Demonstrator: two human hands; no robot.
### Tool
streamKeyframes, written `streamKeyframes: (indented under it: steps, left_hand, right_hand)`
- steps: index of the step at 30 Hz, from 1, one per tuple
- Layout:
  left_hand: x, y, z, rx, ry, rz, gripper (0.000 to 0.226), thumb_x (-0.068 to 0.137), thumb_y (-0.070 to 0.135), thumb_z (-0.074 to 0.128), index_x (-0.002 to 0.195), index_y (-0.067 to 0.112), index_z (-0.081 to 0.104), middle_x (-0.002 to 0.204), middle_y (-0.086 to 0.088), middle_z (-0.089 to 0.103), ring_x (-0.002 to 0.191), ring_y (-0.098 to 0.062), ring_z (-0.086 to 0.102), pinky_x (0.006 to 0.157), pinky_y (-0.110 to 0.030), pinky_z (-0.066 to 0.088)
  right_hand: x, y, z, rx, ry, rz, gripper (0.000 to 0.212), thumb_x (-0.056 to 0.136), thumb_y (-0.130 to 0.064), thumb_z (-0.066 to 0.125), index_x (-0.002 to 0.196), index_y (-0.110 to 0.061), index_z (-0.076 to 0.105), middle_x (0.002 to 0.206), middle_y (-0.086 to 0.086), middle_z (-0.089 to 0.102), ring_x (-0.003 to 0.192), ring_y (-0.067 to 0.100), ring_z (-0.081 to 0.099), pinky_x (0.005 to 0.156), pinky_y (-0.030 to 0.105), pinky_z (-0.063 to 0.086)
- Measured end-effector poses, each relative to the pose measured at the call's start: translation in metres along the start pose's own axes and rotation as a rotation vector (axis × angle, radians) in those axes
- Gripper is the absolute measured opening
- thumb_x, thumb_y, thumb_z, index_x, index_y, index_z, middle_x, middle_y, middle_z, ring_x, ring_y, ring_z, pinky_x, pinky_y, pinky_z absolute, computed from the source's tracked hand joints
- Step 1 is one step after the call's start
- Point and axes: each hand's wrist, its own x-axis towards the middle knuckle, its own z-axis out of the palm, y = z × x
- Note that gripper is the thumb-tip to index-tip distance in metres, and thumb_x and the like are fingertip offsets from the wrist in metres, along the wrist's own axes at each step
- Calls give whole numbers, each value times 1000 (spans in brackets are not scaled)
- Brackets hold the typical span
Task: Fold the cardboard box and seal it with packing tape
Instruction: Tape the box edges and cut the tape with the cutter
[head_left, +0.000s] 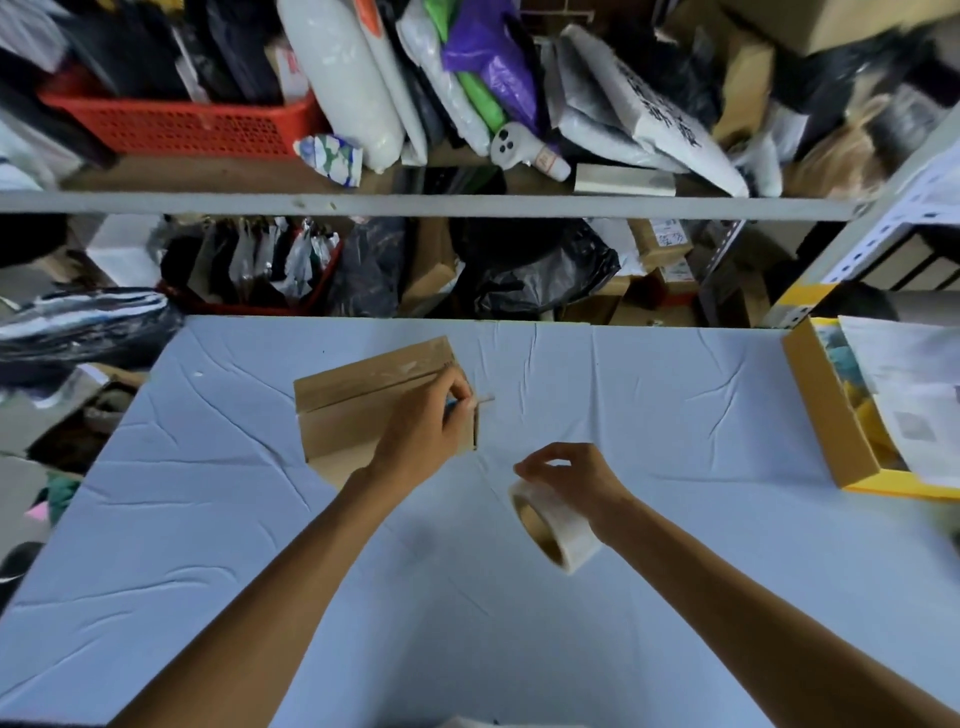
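On the surface (675, 415), cardboard box (358, 400), top seam taped; left hand (421, 431) grip clamped on small tool (480, 400) at box's right end, right hand (566, 473) grip pinching tape roll (556, 525) just right of box; likely best to sever close and smooth the tail down.

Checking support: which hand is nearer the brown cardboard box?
Left. Left hand, gripping a thin tool, rests on the brown cardboard box; right hand, holding a clear tape roll, is apart, rightward.
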Motion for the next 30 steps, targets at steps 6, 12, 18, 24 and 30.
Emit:
streamKeyframes:
  steps: [6, 12, 18, 24, 30]
  left_hand:
    - [-3, -5, -5, 15, 59, 23, 13, 85, 22, 67, 74, 14, 67, 71, 4, 65, 67, -12, 60, 57, -28, 49]
    - [-5, -5, -2, -115, 98, -99, 10, 76, 27, 77, 76, 17, 74, 70, 6, 69, 67, -8, 63, 57, -20, 49]
    - [1, -7, 3, -97, 75, -82, 17, 73, 21, 80, 68, 10, 69, 101, 0, 56, 98, -14, 54, 83, -26, 44]
    - [0, -11, 9, -52, 35, -70, 19, 73, 15, 80, 63, 6, 66, 121, -1, 57, 121, -16, 47, 97, -30, 38]
    - [3, -7, 10, -44, 28, -74, 21, 77, 14, 76, 62, 9, 61, 123, -6, 57, 123, -22, 47, 100, -38, 41]
  right_hand:
    - [3, 0, -1, 23, 1, -22, 13, 71, -26, 82, 76, -17, 75, 80, 1, 73, 65, 11, 62, 61, 19, 45]
    - [4, -1, 1, 21, -13, -24, 13, 71, -25, 82, 77, -15, 76, 80, 3, 73, 65, 15, 63, 65, 23, 46]
    - [4, -1, 3, -4, -7, -10, 11, 71, -27, 82, 74, -19, 75, 77, 2, 73, 63, 16, 63, 62, 23, 47]
    - [2, -3, 2, 7, 3, -9, 12, 71, -28, 81, 76, -19, 75, 82, 4, 73, 68, 19, 63, 63, 23, 46]
    - [-2, -5, -1, 5, 17, -16, 16, 72, -29, 80, 80, -17, 75, 83, 5, 72, 67, 19, 61, 62, 24, 45]
